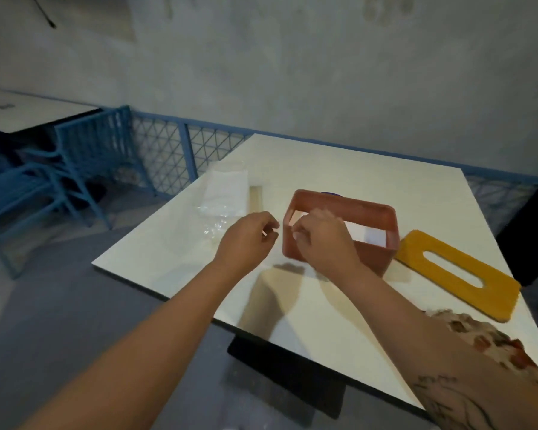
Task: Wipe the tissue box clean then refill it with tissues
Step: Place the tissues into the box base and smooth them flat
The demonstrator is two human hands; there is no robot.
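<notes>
Fingers of the right hand (320,240) curl in a narrow grip over the near left rim of the open tissue box (370,218) on the tabletop (339,169). Beside the box's left end, the left hand (249,238) hovers half-curled, holding nothing visible. Right of the box lies its yellow lid (460,274); left of it, a tissue pack (227,193).

Left hand (249,235): forearm bare, stretched forward from lower left, wrist straight, fingers curled loosely inward, thumb side up, nothing visibly gripped. Right hand (320,235): forearm reaching in from lower right, dark tattoo near elbow, patterned sleeve (491,342) at upper arm, fingers bent downward, fingertips pinched together; what they pinch cannot be told. Hands close, side by side, not touching.
</notes>
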